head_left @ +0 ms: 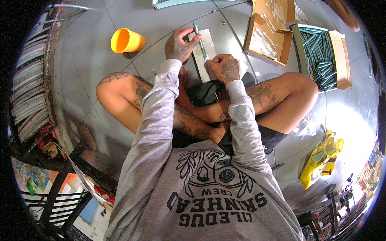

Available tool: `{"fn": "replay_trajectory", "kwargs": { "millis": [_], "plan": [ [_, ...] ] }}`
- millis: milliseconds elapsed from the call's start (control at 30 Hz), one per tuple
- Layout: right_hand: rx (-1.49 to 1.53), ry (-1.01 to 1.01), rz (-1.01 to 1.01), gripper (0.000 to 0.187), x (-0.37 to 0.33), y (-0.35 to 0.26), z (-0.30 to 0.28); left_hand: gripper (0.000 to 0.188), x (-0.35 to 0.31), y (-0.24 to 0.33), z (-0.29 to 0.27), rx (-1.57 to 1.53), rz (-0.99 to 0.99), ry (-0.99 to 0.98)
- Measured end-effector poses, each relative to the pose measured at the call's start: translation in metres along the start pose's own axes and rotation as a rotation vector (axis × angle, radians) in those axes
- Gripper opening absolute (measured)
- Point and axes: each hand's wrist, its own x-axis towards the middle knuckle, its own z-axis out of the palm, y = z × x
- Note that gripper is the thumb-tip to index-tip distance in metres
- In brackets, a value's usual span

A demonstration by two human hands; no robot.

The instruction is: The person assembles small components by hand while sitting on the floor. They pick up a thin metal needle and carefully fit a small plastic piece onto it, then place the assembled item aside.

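Observation:
A slim dark green pen is held between my two hands, slanting over a pale flat board on the floor. My left hand has its thumb and index finger at the pen's upper part. Closer to me, my right hand is curled closed around the pen's lower end, which the fingers partly hide. Under the hands, a dark shoe or sandal shows between my crossed legs.
Right of my hands lie an open cardboard box of thin whitish pieces and a box of many dark green pens. A yellow cup is at the left. A yellow plastic bag lies behind my right knee.

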Motion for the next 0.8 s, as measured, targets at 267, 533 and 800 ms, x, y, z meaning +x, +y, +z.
{"fn": "replay_trajectory", "kwargs": {
  "millis": [267,533,800],
  "plan": [
    [-0.049,0.023,-0.02,0.036,0.003,0.004,0.005,0.067,0.0,0.002,-0.001,-0.008,-0.015,-0.001],
    [-0.053,-0.074,0.022,0.04,-0.004,-0.002,-0.004,0.066,0.0,0.001,0.0,-0.003,0.002,0.014],
    [-0.051,-0.103,0.023,0.04,-0.008,-0.002,-0.005,0.066,0.0,0.001,0.0,0.005,0.003,0.009]
  ]
}}
